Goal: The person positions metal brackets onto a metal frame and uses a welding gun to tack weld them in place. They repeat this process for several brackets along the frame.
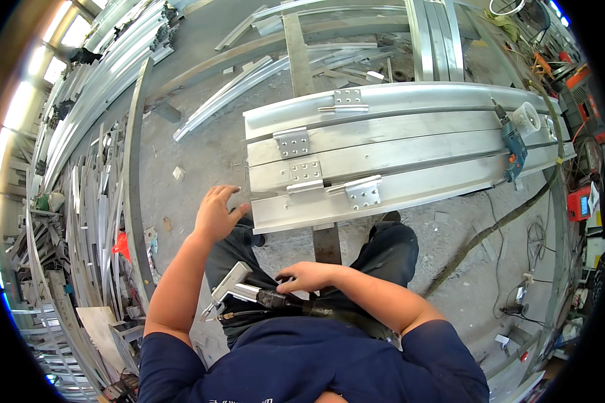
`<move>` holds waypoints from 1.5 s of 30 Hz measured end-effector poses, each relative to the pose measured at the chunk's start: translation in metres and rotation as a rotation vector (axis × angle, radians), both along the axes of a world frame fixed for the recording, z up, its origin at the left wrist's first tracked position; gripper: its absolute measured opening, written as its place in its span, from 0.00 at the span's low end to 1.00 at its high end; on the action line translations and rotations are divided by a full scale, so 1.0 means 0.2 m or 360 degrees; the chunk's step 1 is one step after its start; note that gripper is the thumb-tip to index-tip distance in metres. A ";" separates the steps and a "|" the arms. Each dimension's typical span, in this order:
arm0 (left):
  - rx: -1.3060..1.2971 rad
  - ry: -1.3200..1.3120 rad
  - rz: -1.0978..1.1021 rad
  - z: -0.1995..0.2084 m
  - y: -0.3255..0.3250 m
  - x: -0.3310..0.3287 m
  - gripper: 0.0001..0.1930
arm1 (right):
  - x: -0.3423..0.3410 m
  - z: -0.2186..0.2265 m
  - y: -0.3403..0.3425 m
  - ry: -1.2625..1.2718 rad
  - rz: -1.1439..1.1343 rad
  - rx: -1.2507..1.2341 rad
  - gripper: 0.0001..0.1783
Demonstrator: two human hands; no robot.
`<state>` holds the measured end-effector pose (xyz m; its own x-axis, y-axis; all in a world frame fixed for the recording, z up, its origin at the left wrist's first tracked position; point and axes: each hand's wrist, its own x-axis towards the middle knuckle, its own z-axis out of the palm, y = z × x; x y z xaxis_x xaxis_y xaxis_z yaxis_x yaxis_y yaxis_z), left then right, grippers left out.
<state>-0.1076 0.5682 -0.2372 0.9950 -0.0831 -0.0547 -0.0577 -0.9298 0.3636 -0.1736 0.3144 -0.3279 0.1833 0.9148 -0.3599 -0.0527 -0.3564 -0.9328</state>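
My left hand point(215, 213) is raised beside the near left end of the long silver aluminium profiles point(383, 142), fingers slightly bent and apart, nothing in it. Across my lap lies a rivet gun point(243, 290) with a silver head and a dark body. Just above its dark part is my right hand point(307, 276), fingers loosely curved with a gap between them; whether the fingertips touch the tool I cannot tell. Several silver hinges with holes sit on the profiles, among them an upper hinge point(347, 98), a left hinge point(293, 142) and a lower hinge point(364, 192).
A blue cordless drill point(513, 144) and a translucent white cup point(526, 119) stand on the profiles' right end. A dark hose point(497, 225) curves down on the right. Stacked metal lengths point(101, 87) fill the left, with offcuts on the floor. A red device point(578, 203) stands far right.
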 end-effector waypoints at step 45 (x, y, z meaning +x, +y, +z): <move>-0.0119 -0.0090 -0.0102 -0.52 -0.17 0.78 0.35 | 2.00 0.00 0.12 -0.1644 -0.0525 -0.0879 0.16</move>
